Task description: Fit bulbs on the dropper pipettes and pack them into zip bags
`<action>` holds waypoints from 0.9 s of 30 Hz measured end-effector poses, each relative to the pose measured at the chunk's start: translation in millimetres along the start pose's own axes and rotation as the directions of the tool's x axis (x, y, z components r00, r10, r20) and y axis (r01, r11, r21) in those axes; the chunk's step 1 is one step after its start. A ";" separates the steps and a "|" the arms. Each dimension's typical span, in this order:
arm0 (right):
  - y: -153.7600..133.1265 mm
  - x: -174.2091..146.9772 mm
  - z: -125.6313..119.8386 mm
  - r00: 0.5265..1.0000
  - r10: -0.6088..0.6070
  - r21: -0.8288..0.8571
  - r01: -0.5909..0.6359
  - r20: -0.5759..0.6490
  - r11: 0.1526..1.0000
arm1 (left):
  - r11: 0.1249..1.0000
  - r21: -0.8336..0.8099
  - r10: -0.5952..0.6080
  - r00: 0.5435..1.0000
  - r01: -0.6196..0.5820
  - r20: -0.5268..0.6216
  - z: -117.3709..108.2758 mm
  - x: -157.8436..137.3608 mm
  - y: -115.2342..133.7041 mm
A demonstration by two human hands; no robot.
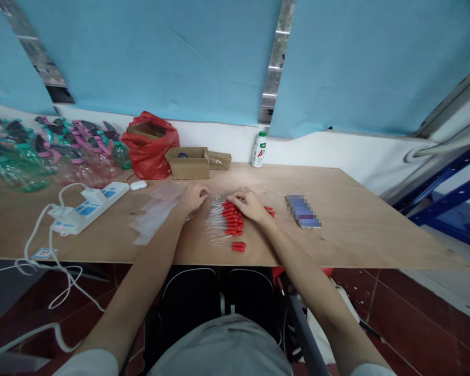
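Observation:
A row of clear glass droppers with red rubber bulbs (pixel 229 225) lies on the plywood table (pixel 356 230) in front of me. My left hand (pixel 193 197) rests on the glass tips at the far end of the row, fingers curled over them. My right hand (pixel 249 202) lies on the red bulbs at the far end, fingers spread over them. A few more red bulbs (pixel 271 211) peek out to the right of that hand. Clear plastic bags (pixel 155 213) lie just left of my left hand.
A white power strip (pixel 86 208) with cables and a white earbud case (pixel 138 185) sit at left. Behind are spray bottles (pixel 43 151), a red bag (pixel 151 143), a cardboard box (pixel 188 162) and a small white bottle (pixel 259 150). A phone (pixel 302 211) lies at right.

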State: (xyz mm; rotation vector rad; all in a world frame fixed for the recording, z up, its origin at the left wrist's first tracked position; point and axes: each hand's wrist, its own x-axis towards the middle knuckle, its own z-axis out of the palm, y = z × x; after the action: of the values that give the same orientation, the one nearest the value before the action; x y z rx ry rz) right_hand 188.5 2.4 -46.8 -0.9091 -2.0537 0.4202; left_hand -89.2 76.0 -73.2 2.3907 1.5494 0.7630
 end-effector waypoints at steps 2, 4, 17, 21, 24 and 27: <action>0.3 0.2 -0.1 1.000 0.012 -0.021 -0.012 0.000 1.000 | 1.000 -0.006 0.002 1.000 -0.002 0.018 -1.3 -1.1 1.6; 1.2 0.4 0.1 1.000 0.020 -0.032 -0.020 0.009 0.999 | 1.000 -0.009 0.003 0.999 -0.003 0.034 -3.4 -2.3 4.5; 13.2 1.8 3.7 0.999 0.046 -0.094 -0.047 -0.015 0.994 | 0.990 -0.085 0.116 0.990 -0.109 0.085 -11.9 -2.6 8.4; 12.5 1.7 3.4 0.998 0.056 -0.106 -0.057 -0.012 0.993 | 0.987 -0.120 0.116 0.988 -0.104 0.099 -10.3 -2.5 6.4; 12.0 2.0 3.1 0.998 0.056 -0.109 -0.057 -0.010 0.992 | 0.986 -0.126 0.119 0.988 -0.106 0.102 -9.3 -3.3 5.3; 11.7 2.2 2.7 0.998 0.056 -0.107 -0.056 0.002 0.993 | 0.981 -0.176 0.106 0.988 -0.085 0.115 -9.1 -4.8 5.6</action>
State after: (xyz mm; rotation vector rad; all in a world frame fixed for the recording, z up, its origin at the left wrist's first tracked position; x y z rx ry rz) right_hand 190.8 12.1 -53.9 -1.0329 -2.0750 0.3452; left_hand -91.0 68.2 -64.6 2.3522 1.2759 0.7183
